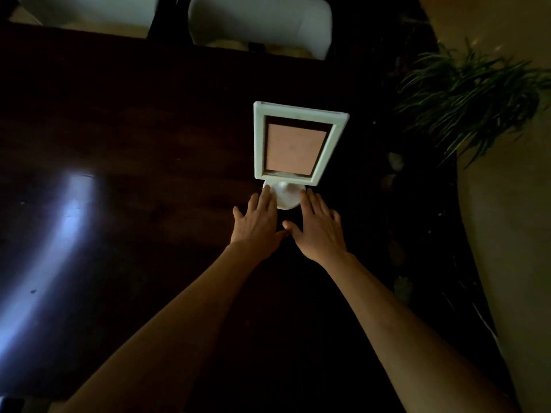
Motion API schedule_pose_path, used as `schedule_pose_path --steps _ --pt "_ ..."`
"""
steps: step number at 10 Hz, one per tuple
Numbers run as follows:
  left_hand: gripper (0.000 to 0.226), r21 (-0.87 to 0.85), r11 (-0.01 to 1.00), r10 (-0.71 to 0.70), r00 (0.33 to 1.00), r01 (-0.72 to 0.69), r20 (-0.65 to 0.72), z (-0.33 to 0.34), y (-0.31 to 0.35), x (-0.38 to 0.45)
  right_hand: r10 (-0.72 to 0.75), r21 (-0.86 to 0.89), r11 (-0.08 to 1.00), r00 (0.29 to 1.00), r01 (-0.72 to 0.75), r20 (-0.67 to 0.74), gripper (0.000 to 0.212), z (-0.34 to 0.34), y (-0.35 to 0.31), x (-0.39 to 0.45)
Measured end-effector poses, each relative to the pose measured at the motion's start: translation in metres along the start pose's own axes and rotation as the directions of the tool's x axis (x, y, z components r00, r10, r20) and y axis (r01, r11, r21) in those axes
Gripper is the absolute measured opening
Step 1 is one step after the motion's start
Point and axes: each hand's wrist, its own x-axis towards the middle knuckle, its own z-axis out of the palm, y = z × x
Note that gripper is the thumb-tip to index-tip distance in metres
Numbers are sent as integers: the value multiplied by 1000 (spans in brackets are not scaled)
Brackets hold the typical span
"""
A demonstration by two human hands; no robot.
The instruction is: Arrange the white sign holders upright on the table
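One white sign holder (258, 144) stands upright on the dark wooden table (134, 144), a pinkish card in its frame and a round white base (285, 197) beneath. My left hand (258, 222) lies flat with spread fingers, its fingertips touching the base's left edge. My right hand (320, 226) is likewise flat and spread, fingertips at the base's right edge. The thumbs nearly meet in front of the base. Neither hand grips anything.
Two pale chairs (262, 22) stand at the table's far side. A leafy green plant (471, 93) rises beyond the table's right edge, with small stones (395, 162) in the dark strip below it. Light glares off the tabletop at left (68, 222).
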Motion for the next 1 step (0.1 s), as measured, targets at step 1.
schedule_pose_path --steps 1 --pt "81 -21 1000 24 1000 -23 17 -1 -7 -15 -18 44 999 999 16 42 75 0 4 -15"
